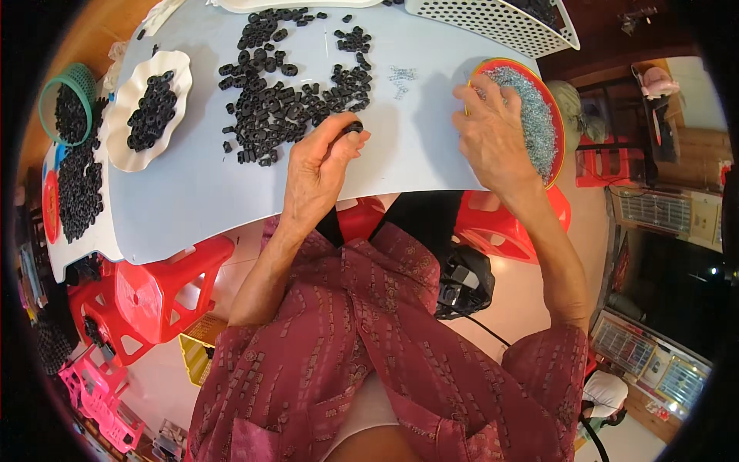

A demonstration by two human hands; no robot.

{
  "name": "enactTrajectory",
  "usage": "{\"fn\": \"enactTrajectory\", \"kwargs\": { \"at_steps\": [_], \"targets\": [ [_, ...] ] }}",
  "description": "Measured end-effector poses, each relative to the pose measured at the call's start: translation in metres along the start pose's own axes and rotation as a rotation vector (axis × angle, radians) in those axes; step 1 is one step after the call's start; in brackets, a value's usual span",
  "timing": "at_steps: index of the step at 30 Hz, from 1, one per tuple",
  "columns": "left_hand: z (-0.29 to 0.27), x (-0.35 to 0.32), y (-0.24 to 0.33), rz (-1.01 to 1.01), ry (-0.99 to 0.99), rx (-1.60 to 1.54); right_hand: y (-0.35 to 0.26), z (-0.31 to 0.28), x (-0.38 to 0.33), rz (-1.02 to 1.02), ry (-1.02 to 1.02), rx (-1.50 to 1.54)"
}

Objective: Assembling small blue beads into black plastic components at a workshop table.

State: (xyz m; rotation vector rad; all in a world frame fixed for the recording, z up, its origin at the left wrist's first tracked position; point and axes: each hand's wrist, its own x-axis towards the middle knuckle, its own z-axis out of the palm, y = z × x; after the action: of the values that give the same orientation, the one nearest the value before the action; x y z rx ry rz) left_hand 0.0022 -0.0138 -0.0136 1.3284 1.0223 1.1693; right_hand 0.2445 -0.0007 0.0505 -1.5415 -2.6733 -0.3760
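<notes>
The left hand [322, 165] pinched one black ring [353, 127] in a narrow grip, at 6 o'clock of the black ring pile [289, 92] on the pale tabletop [200, 192]. The right hand [493, 135] rested fingers, loosely spread, in the red dish [556, 115] of small silvery parts [535, 115].

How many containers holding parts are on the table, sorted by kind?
White scalloped dish with black rings: 1
Green basket with black rings: 1
Red round plate with small silvery parts: 1
White perforated basket: 1
Total: 4

The left hand pinches one black ring beside the loose pile; the right hand rests at the red plate.
</notes>
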Motion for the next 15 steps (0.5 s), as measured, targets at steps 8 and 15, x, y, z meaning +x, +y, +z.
{"fn": "enactTrajectory", "kwargs": {
  "at_steps": [8,15],
  "targets": [
    [-0.001,0.001,-0.004,0.004,0.014,-0.097,-0.031,0.002,0.033,0.147,0.046,0.496],
    [-0.001,0.002,-0.001,0.013,0.017,-0.110,-0.049,-0.002,0.053,0.131,0.069,0.998]
  ]
}}
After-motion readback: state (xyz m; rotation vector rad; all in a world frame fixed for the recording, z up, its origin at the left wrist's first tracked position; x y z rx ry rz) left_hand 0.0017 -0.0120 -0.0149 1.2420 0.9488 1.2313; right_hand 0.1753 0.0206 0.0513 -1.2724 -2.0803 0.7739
